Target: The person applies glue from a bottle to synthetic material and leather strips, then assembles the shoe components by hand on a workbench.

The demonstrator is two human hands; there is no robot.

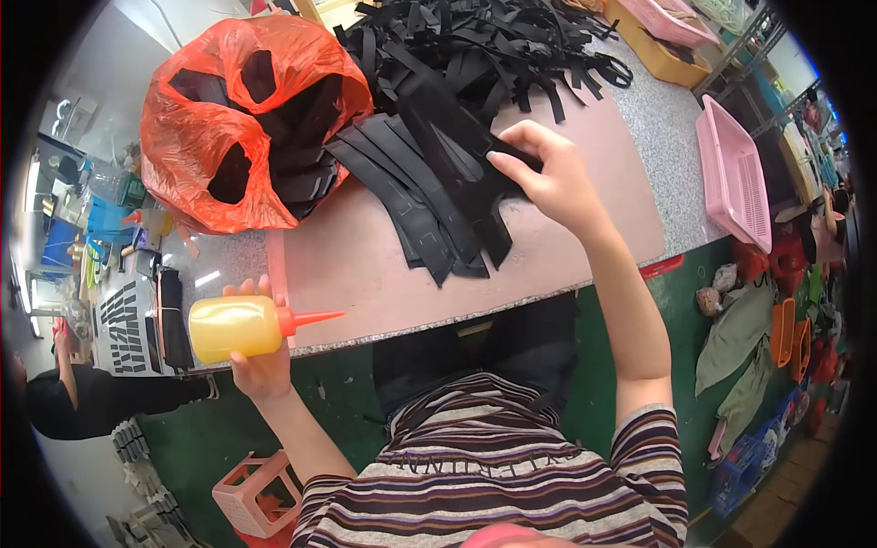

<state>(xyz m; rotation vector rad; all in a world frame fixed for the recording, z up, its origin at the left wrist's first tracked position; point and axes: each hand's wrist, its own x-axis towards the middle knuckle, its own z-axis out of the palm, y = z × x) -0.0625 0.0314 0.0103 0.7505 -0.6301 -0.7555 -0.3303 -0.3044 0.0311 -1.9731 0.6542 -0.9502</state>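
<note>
My left hand (263,365) is wrapped round a glue bottle (239,327), a clear squeeze bottle of yellow liquid whose red nozzle points right, over the table's front edge. My right hand (553,173) pinches a black cut-out piece (457,146) with a long slot in it, thumb on top. Under and beside that piece, several flat black strips (388,196) lie fanned out on the pinkish work mat (365,288). Close by on the left, a red plastic bag (201,196) stands open with more black pieces inside.
Behind the mat is a heap of black strips (457,46). A pink basket (734,173) stands at the table's right edge, with a yellow bin (662,46) at the back right. A pink stool (258,498) is on the green floor. Another person (82,402) is at far left.
</note>
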